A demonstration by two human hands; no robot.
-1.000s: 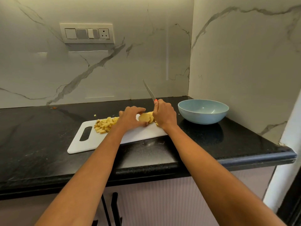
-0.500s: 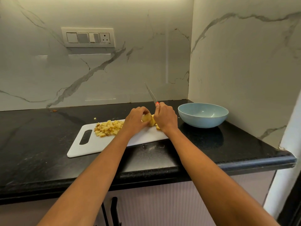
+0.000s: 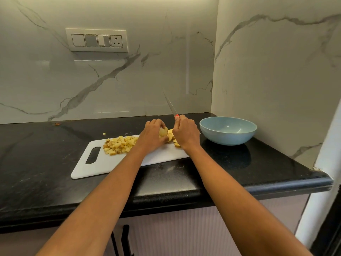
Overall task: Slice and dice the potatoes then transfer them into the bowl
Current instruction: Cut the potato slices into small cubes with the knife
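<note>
Potato (image 3: 163,131) is pinched in the left hand (image 3: 150,136), just left of the knife (image 3: 170,105) gripped by the right hand (image 3: 186,133), blade pointing up and away.

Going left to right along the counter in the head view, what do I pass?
Cutting board handle slot → diced potato pile → left hand → right hand holding the knife → blue bowl.

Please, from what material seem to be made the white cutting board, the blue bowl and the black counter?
The white rectangular cutting board looks like matte plastic: uniform white, thin, with a moulded handle slot. The light blue round bowl seems plastic or melamine, smooth with a soft sheen; ceramic is possible. The black countertop looks like polished stone, probably granite: speckled and glossy.
</note>
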